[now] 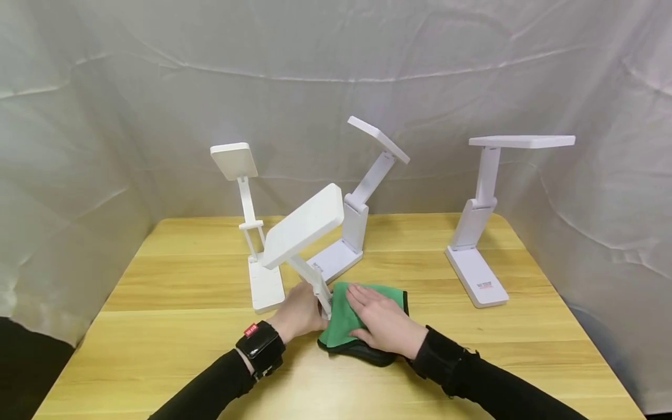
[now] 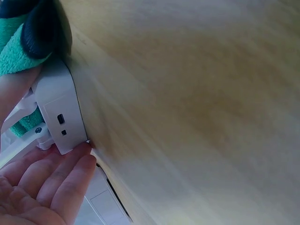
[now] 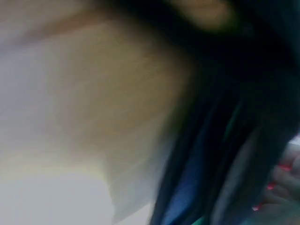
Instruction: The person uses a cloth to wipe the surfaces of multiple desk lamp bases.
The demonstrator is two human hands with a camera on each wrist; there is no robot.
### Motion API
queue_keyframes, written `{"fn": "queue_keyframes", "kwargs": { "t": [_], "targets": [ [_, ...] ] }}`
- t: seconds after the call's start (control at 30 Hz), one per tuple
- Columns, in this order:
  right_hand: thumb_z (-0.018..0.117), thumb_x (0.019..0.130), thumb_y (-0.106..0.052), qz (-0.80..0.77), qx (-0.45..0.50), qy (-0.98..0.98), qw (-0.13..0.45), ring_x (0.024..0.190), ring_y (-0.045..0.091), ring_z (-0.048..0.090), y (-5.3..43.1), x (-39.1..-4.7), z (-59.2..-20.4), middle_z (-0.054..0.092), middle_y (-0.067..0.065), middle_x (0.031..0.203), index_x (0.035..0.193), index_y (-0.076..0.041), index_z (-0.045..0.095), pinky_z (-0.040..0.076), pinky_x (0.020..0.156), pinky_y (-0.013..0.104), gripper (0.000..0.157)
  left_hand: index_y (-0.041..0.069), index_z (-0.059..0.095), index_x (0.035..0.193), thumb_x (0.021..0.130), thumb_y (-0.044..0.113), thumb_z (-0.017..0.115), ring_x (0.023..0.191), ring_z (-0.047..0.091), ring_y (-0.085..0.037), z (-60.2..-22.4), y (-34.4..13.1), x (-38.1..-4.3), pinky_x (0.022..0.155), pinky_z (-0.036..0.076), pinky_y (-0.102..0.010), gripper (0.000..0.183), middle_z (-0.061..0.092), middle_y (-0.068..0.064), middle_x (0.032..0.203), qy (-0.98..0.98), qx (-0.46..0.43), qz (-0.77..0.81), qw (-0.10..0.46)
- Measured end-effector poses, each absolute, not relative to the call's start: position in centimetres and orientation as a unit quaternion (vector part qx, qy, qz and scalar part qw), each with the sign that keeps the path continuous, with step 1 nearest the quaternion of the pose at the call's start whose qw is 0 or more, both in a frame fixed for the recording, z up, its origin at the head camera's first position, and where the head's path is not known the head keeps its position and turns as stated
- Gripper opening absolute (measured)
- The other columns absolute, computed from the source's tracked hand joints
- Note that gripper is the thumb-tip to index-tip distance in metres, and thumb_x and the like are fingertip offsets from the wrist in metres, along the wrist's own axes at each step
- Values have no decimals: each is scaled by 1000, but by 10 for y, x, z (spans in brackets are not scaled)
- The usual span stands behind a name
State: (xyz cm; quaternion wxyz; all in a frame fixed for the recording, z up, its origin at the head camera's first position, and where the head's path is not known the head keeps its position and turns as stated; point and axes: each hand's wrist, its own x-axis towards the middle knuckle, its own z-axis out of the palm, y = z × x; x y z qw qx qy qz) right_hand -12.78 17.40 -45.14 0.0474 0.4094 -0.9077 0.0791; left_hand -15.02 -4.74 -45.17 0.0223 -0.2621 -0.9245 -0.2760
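Note:
Nearest to me stands a white folding desk lamp point(image 1: 304, 224), its head tilted up. My left hand point(image 1: 298, 310) holds this lamp at its base. The left wrist view shows the fingers point(image 2: 61, 176) along one side of the base point(image 2: 60, 110) and the thumb at the other, partly under the cloth. Spread over the base is a green cloth point(image 1: 340, 315) with black edging. My right hand point(image 1: 385, 321) lies on top of it with outstretched fingers, and most of the base is hidden. Motion blur and dark fabric fill most of the right wrist view.
Behind are three more white desk lamps: one at the left point(image 1: 265, 283), one in the middle point(image 1: 354, 224), one at the right point(image 1: 475, 268). All stand unfolded on the wooden table point(image 1: 173, 350). A pale curtain point(image 1: 294, 70) hangs around the table's back and sides.

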Motion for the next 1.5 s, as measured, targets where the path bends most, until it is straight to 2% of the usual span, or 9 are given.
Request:
{"fn": "queue_keyframes", "kwargs": {
  "t": [0.23,0.43,0.53,0.67,0.83,1.0,1.27,1.4,1.5],
  "targets": [
    [76,78,-26,135,376,-916,18,120,26,52,207,-126,-445,52,13,137,133,-4,53,49,92,40,64,14,59,95,52,34,90,72,57,-12,-448,-44,-147,66,51,-28,56,60,6,83,-916,-240,-319,-22],
    [79,71,-38,134,326,-935,39,94,18,63,230,-127,-446,65,6,116,130,-4,54,55,72,33,72,14,59,100,47,37,91,77,59,-15,-448,-46,-146,74,51,-34,66,62,4,88,-921,-229,-315,-23],
    [77,72,-46,110,341,-933,43,99,20,61,223,-131,-447,64,10,116,129,-2,52,54,80,36,76,13,60,101,48,37,91,78,59,-15,-449,-47,-147,74,51,-34,66,62,4,88,-920,-230,-317,-21],
    [74,74,-48,93,383,-918,33,121,31,50,197,-136,-444,54,19,132,131,2,51,41,101,45,79,12,61,97,53,31,87,78,58,-16,-450,-47,-147,73,51,-34,55,61,2,87,-919,-243,-310,-11],
    [74,74,-50,116,393,-912,10,118,25,53,182,-144,-444,56,11,130,133,-1,51,47,95,40,80,13,58,88,57,24,81,73,55,-16,-451,-45,-148,68,49,-33,40,57,3,78,-923,-250,-293,-3],
    [74,74,-52,141,373,-917,-19,118,23,52,196,-146,-446,53,10,136,137,-3,47,48,94,38,84,11,59,94,54,29,87,76,57,-15,-448,-48,-146,70,51,-32,52,59,3,84,-921,-240,-307,-16],
    [78,73,-40,154,360,-917,-74,116,23,54,233,-147,-442,52,14,136,137,-2,46,49,92,37,82,11,58,103,47,39,91,85,60,-19,-450,-51,-146,80,52,-35,71,61,2,94,-919,-234,-315,-31],
    [79,72,-38,155,374,-911,-76,103,16,59,235,-149,-440,57,14,130,134,1,49,52,85,34,79,11,59,104,47,40,91,85,59,-18,-450,-50,-147,81,51,-36,71,62,2,95,-920,-237,-311,-34],
    [78,72,-42,149,385,-908,-69,84,8,58,224,-151,-437,65,4,109,128,-2,54,52,71,29,73,11,59,103,46,39,91,85,59,-18,-449,-48,-148,82,51,-37,71,62,2,94,-919,-237,-314,-34]
  ]
}}
